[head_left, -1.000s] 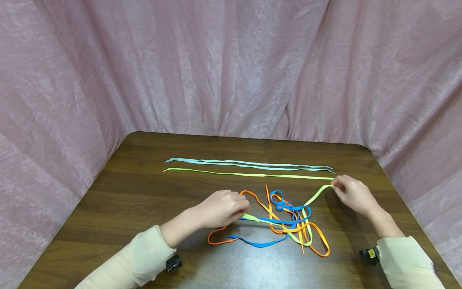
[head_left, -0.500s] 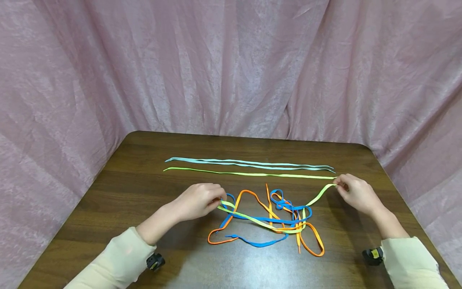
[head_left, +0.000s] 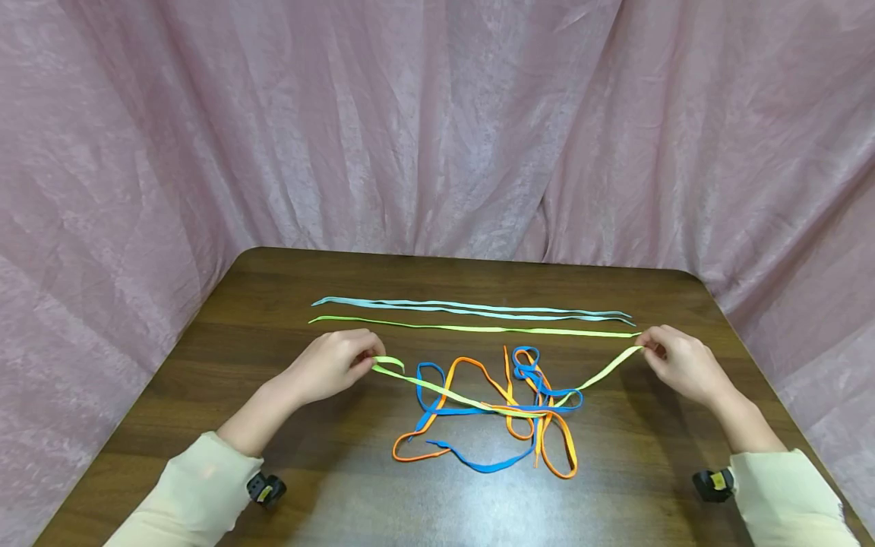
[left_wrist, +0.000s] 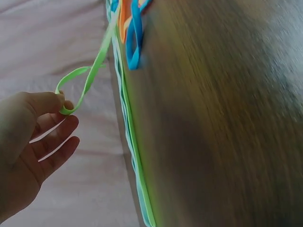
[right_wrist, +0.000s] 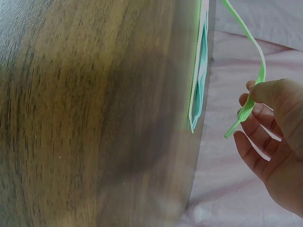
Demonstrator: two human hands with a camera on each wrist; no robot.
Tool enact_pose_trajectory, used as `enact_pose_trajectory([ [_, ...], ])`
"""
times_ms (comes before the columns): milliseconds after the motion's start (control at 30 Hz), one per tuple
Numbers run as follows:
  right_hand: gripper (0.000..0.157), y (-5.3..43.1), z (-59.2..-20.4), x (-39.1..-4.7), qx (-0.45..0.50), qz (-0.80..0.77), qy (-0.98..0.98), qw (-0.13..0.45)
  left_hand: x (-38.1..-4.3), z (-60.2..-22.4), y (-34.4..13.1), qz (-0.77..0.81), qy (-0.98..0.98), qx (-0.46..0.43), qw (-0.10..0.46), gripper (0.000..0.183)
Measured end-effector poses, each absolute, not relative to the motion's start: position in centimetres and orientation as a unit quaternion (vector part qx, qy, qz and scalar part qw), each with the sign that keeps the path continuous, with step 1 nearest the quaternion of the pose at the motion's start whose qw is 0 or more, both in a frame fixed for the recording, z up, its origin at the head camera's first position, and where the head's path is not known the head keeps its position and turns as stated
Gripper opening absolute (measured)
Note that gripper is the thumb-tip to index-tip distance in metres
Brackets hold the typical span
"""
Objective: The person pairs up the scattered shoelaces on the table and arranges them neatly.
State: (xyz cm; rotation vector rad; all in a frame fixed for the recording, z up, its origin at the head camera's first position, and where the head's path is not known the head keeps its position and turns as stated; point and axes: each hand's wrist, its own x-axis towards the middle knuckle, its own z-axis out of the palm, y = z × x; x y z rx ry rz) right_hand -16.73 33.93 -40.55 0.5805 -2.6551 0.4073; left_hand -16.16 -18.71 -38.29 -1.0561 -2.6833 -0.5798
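In the head view my left hand [head_left: 333,365] and right hand [head_left: 683,366] are spread apart over the table. Between them sags a yellow-green shoelace [head_left: 604,371], its middle passing through the tangle. The left thumb and finger pinch this lace where it bends into a small loop, clear in the left wrist view [left_wrist: 94,68]. On the other side, the right thumb and forefinger pinch it close to its tip [right_wrist: 232,128]. An orange shoelace [head_left: 412,460] and a blue shoelace [head_left: 488,468] lie tangled on the table below, with orange crossing over the yellow-green lace.
Beyond the tangle, a second yellow-green shoelace [head_left: 472,330] lies straight across the brown wooden table [head_left: 225,365]. Two light blue shoelaces [head_left: 437,305] are laid alongside it, farther back. A pink curtain [head_left: 383,137] hangs around the table's far edge and sides.
My left hand has moved left and away from me, drawing the yellow-green shoelace out longer. The orange loop at the right was dragged leftward. My right hand has shifted only slightly right.
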Motion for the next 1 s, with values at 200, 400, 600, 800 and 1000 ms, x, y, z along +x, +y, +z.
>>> enact_pose_trajectory([
  [200, 0.022, 34.3, -40.5, -16.5, 0.206, 0.148, -0.947, 0.198, -16.4, -38.7, -20.0, -0.192, -0.919, -0.331, 0.094, 0.014],
  [400, 0.021, 34.7, -40.8, -16.3, 0.198, 0.143, -0.949, 0.201, -16.7, -39.3, -21.0, -0.187, -0.928, -0.309, 0.086, 0.020],
  [600, 0.018, 35.1, -41.0, -16.1, 0.190, 0.140, -0.952, 0.193, -17.0, -39.8, -22.1, -0.188, -0.937, -0.284, 0.071, 0.026],
  [800, 0.018, 35.3, -41.2, -15.9, 0.185, 0.139, -0.955, 0.188, -17.4, -40.4, -23.2, -0.190, -0.947, -0.256, 0.049, 0.028],
  [1000, 0.019, 35.3, -41.3, -15.8, 0.189, 0.142, -0.954, 0.185, -17.5, -40.9, -24.1, -0.189, -0.953, -0.234, 0.026, 0.025],
])
